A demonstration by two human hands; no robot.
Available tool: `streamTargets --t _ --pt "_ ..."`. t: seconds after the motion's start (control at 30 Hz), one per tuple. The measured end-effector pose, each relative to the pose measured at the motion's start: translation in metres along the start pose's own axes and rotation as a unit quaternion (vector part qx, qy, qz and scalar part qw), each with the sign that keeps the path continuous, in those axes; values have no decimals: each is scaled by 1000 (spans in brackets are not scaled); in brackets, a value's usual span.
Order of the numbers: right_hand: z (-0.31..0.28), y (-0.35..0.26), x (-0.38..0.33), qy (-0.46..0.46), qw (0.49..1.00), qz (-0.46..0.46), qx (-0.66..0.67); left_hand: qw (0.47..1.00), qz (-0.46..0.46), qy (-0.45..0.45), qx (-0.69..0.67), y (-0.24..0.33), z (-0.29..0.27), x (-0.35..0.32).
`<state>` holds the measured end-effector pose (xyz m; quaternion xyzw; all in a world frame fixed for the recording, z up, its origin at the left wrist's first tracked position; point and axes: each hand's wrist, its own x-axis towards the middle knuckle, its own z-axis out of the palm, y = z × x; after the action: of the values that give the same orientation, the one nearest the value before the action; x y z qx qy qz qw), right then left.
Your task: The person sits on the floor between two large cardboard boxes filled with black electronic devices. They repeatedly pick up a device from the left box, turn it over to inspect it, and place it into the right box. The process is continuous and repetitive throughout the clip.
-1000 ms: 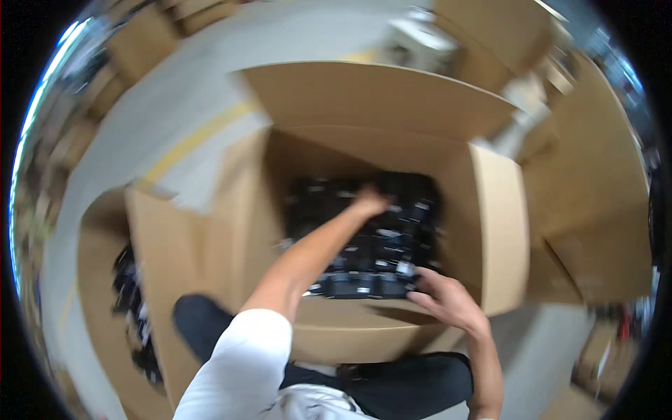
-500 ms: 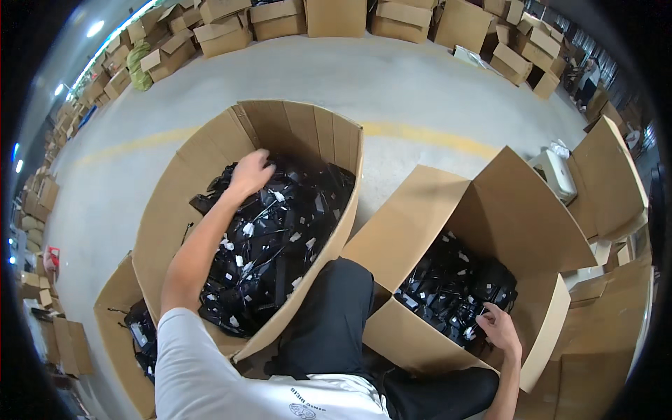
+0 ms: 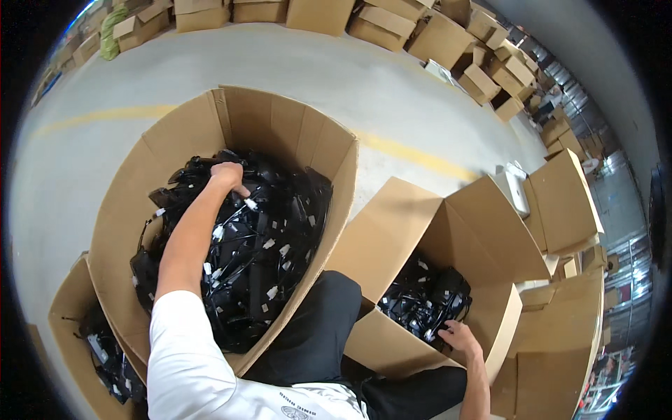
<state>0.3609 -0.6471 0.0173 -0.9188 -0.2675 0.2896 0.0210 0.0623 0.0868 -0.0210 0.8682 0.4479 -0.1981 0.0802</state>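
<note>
Black cabled parts point(image 3: 241, 280) lie under the left hand point(image 3: 228, 176), apparently at pick-up, grip undeterminable; right hand point(image 3: 462, 339) is spread; lifting calls for freeing white connectors point(image 3: 271, 292).

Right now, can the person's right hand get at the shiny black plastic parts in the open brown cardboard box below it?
Probably yes: the right hand is close to the shiny black plastic parts, the flaps of the brown cardboard box are open, and nothing seems in the way.
</note>
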Motion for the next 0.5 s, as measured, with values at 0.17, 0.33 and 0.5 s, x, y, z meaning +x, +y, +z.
streamTargets --t 0.17,0.33,0.5 --pt "0 -4 -8 4 1000 21 22 992 -8 13 -125 -36 24 -21" --pt "7 15 13 -42 996 40 61 983 -17 129 -129 8 40 -44" --pt "-2 -24 39 8 998 -44 46 912 -52 207 -351 30 58 -45"
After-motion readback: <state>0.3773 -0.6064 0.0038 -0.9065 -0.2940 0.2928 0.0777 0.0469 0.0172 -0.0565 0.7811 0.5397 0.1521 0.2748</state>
